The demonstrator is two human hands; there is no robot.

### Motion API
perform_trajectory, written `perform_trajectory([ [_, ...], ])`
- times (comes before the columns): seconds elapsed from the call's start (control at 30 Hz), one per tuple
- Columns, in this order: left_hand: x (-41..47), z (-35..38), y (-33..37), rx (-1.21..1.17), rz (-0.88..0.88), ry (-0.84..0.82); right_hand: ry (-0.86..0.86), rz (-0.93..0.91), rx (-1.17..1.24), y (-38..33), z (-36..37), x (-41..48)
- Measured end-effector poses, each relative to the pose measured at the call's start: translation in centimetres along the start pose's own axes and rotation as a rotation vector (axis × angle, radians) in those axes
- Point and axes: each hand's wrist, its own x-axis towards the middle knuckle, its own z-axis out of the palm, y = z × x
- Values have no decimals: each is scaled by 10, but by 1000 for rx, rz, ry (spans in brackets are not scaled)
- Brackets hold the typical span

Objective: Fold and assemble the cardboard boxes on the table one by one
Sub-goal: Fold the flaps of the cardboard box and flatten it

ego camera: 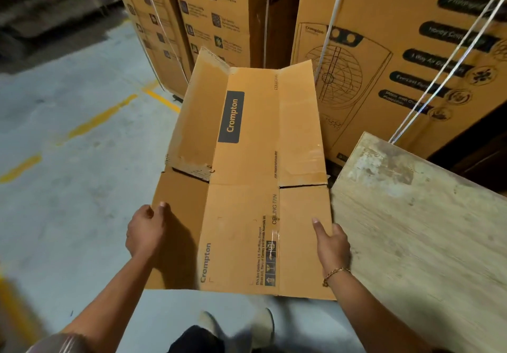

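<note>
I observed tall stacked brown printed cartons (pixel 411 51), bound with white straps (pixel 444 64), filling the background above a grey concrete floor (pixel 68 160) marked with yellow lines. A pale, worn wooden table (pixel 425 229) with a blotched, grainy top occupied the right side.

The flattened brown corrugated cardboard box (pixel 247 160) was held in the air over the floor, just beside the table's left edge, with its printed face up. It was creased into long panels. Its far left flap was tilted upward, with a torn, scuffed surface, and its far right flap carried glossy tape remnants.

The left hand (pixel 145 232) gripped the box's near left edge, thumb pressed on the top face and fingers hidden beneath. The right hand (pixel 332 243) pinched the near right edge likewise, thumb extended flat along the panel. A thin gold chain bracelet (pixel 336 273) circled the right wrist.
</note>
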Motion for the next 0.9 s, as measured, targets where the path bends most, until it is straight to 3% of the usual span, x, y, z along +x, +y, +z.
perform_trajectory([
  [0.5, 242, 87, 24, 97, 104, -271, 212, 179, 3, -53, 193, 32],
  [0.9, 287, 122, -28, 142, 139, -358, 246, 301, 42, -15, 250, 20],
])
